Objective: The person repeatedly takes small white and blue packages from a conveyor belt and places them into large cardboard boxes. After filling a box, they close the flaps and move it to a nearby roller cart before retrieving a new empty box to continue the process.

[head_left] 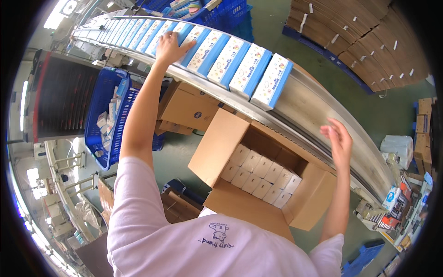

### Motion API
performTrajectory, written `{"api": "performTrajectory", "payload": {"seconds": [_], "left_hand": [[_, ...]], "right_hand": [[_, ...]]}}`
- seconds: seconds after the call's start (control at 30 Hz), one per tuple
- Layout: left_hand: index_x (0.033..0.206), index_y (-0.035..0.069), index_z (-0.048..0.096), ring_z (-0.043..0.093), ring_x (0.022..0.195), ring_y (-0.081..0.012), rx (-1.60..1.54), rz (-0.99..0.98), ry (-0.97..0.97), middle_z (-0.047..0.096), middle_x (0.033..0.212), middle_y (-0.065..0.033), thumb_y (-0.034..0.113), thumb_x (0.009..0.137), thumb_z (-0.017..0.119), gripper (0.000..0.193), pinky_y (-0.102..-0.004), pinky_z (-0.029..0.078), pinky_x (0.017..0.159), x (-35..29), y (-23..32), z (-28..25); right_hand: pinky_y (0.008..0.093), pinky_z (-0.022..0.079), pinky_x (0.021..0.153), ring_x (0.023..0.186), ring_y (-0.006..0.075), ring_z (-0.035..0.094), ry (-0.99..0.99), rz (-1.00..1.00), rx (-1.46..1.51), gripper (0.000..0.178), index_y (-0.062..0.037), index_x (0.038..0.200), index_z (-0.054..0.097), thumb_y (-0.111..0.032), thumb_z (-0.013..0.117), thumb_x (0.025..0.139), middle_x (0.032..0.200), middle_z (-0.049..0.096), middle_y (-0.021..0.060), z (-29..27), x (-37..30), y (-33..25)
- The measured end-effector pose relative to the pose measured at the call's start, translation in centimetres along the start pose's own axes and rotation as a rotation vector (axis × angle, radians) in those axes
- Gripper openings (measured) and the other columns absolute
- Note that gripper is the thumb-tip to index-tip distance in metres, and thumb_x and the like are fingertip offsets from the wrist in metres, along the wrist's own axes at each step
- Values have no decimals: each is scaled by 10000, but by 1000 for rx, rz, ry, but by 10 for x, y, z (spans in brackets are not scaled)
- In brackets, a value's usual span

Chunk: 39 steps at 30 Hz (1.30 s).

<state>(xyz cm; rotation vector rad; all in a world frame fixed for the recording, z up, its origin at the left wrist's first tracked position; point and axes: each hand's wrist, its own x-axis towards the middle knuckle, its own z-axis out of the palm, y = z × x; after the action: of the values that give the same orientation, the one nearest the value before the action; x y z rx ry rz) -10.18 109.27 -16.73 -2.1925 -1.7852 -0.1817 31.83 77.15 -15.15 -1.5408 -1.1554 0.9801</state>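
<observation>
A row of white and blue tissue packs [240, 57] stands on the conveyor [318, 108], which curves from the far left down to the right. My left hand [170, 48] rests on packs partway along the row, its fingers and thumb spread; the fingertips partly hide behind the packs. To the right of the last pack [273, 82], my right hand [339, 138] hovers over the conveyor's near edge, fingers apart and slightly curled, with nothing in it. In front of me an open cardboard box [230, 196] has its flaps folded out. Two rows of packs [260, 175] lie inside it.
A blue crate [108, 152] of loose packs stands at the left, beside a closed carton [189, 106]. Behind the conveyor is another blue crate [230, 16]. Stacked flat cardboard [355, 41] sits on a blue pallet at the far right. Wrapped rolls [397, 150] are at the right.
</observation>
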Motion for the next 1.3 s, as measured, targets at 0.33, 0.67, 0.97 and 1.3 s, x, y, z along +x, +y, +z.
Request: {"api": "performTrajectory", "payload": {"seconds": [0.33,0.67,0.97,1.3], "left_hand": [[1109,-8,569,612,969,-232,-702,99,-636,654,954,-151,710,537,685,926,-337,464,860,-59,164,-34],[1057,-70,467,607,953,-223,-1527,33,-454,618,928,-192,312,517,884,782,-336,500,820,-136,164,-143],[1311,-177,54,464,1112,-408,-1053,136,-731,414,1211,-338,453,671,737,1128,-375,391,949,-272,202,-16],[1425,265,175,219,1304,-431,-117,982,-746,267,1401,-236,651,435,765,1215,-501,318,1012,-263,238,-17]], "right_hand": [[365,482,774,920,340,620,365,341,-663,894,69,1114,402,-654,647,651,976,612,255,-12,29,43],[342,425,866,969,208,534,787,-130,-356,812,6,1207,366,-285,826,606,1096,534,135,-31,-83,-15],[377,477,782,850,321,594,287,525,-550,933,91,1303,261,-382,757,670,987,585,219,29,-176,104],[481,315,1006,1265,458,275,-339,301,-1241,1074,-270,1414,202,-608,730,542,1481,125,122,62,-140,111]]}}
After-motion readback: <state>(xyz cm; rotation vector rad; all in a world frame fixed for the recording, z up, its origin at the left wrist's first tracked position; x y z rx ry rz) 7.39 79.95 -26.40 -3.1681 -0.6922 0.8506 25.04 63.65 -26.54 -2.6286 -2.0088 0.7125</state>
